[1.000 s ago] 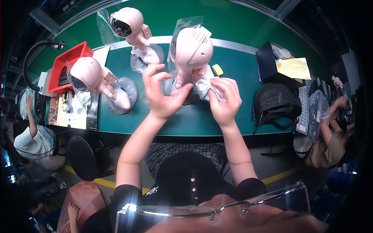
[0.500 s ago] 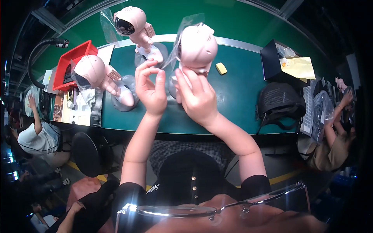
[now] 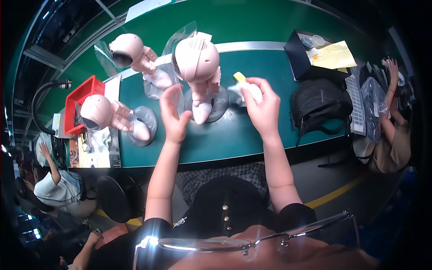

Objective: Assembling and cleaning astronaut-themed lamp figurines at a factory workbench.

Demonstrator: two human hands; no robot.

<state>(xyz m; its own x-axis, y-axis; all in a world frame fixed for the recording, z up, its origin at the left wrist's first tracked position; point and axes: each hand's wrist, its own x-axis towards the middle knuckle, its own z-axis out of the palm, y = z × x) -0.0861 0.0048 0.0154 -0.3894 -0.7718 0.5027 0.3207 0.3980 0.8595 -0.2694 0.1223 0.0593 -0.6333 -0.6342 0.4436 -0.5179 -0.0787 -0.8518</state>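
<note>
A pink astronaut figurine [image 3: 198, 58] stands on a grey round base [image 3: 219, 107] in front of me, a clear plastic sheet hanging at its visor side. My left hand [image 3: 174, 119] is open beside the figurine's left side, thumb spread from the fingers. To the figurine's right, my right hand [image 3: 264, 108] is closed on a crumpled white cloth [image 3: 253, 92]. Just beyond the cloth lies a small yellow block [image 3: 239, 77]. Two more pink figurines stand to the left: one figurine farther back [image 3: 130, 51] and another figurine nearer [image 3: 98, 110].
A red bin [image 3: 85, 96] and papers lie at the table's left end. At the right are a black box [image 3: 299, 58] with a yellow paper [image 3: 335, 55] and a black mesh bag [image 3: 320, 105]. Other people sit at both sides.
My right hand has left the figurine, moved right and taken up the white cloth. The central figurine now stands freely on its base. My left hand remains open beside it.
</note>
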